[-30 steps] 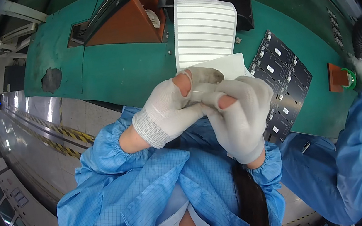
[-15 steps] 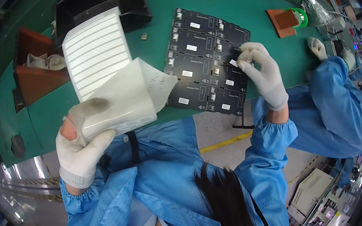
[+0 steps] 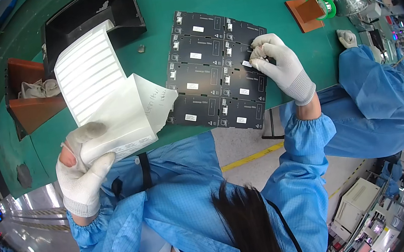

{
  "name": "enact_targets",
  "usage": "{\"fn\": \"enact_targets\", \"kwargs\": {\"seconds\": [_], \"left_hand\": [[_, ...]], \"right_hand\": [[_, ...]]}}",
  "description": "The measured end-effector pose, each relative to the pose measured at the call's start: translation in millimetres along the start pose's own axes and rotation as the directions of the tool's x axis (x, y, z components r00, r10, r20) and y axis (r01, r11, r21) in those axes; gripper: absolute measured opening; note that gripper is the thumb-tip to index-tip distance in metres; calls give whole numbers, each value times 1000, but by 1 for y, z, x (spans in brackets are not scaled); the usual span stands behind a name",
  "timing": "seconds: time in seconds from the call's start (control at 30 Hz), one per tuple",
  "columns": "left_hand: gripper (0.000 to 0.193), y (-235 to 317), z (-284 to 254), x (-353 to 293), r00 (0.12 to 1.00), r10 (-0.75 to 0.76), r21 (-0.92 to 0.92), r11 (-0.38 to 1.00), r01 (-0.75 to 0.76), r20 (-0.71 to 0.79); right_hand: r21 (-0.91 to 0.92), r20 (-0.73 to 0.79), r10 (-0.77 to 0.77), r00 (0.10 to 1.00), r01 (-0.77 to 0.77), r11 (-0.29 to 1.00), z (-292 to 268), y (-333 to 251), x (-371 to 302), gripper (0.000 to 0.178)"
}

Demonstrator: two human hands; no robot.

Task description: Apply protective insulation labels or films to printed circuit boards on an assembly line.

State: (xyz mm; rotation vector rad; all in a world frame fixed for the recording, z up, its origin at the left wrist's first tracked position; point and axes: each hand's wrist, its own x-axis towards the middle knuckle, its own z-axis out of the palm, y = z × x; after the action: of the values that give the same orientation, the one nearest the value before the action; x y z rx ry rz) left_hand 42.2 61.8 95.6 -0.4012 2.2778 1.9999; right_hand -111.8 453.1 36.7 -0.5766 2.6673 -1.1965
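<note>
My left hand, in a white glove with a torn thumb area, grips a curled sheet of labels. White strips show on its upper part, and its pale backing is folded over with handwriting on it. My right hand, also gloved, has thumb and fingertips pinched together over the right column of a black circuit board panel. A small white label lies at those fingertips, slightly tilted against the board. Similar white labels sit on several other boards of the panel.
A black bin and a brown open box with crumpled white gloves stand at the left of the green table. A brown block with a green-rimmed reel lies far right. Beside me sits a co-worker in blue.
The whole scene has shifted a little left as the view moved. My right hand stays at the same label with its fingertips pinched; my left hand keeps its grip on the sheet.
</note>
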Motion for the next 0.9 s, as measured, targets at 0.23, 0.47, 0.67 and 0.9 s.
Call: {"fn": "enact_targets", "kwargs": {"seconds": [0.23,0.47,0.67,0.9], "left_hand": [[51,0,-2,1,1000,-3,24,1000,2,10],[51,1,-1,1,1000,-31,8,999,31,5],[52,-3,-3,3,1000,10,4,1000,-11,24],[41,2,-11,1,991,-104,4,995,104,81]], "right_hand": [[23,3,2,1000,-2,1000,0,2,2,11],[-1,-16,-34,999,34,999,2,3,2,10],[-181,-97,-39,994,21,983,13,-1,-1,9],[-639,-319,-173,932,-76,766,21,-10,-15,59]]}}
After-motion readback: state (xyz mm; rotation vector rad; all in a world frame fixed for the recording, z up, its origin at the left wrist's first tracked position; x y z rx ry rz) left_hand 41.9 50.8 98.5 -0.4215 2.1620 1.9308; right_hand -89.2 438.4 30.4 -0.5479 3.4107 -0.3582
